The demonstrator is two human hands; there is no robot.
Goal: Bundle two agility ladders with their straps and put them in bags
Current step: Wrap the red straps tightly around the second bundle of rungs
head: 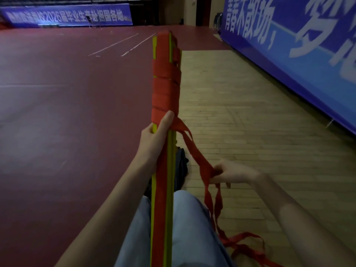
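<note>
Two hands work on one folded agility ladder (166,189) in the head view. The ladder is a long, narrow bundle of yellow rungs stacked flat, with red webbing running along it. It points away from the person, its near end over a leg in light blue jeans (190,218) and its far end raised above the floor.

The left hand (154,137) grips the bundle near its middle, fingers curled round the left edge and thumb laid up along the top face. Just beyond that thumb, the red strap (165,93) is wound in many overlapping turns round the far half of the bundle. Toward the far tip the turns are looser and more widely spaced.

From the nearest turn the strap runs down to the right to the right hand (233,173), which pinches it between thumb and curled fingers, to the right of the bundle and apart from it. Below that hand the loose strap hangs in twisted lengths and lies in loops on the wooden floor (250,122) at the near right.

A dark fabric item (182,166) sits under the bundle beside the knee; what it is cannot be told. Maroon sports flooring (67,112) covers the left side. A blue banner (289,45) with white characters lines the right, and another banner (67,16) stands at the far left.
</note>
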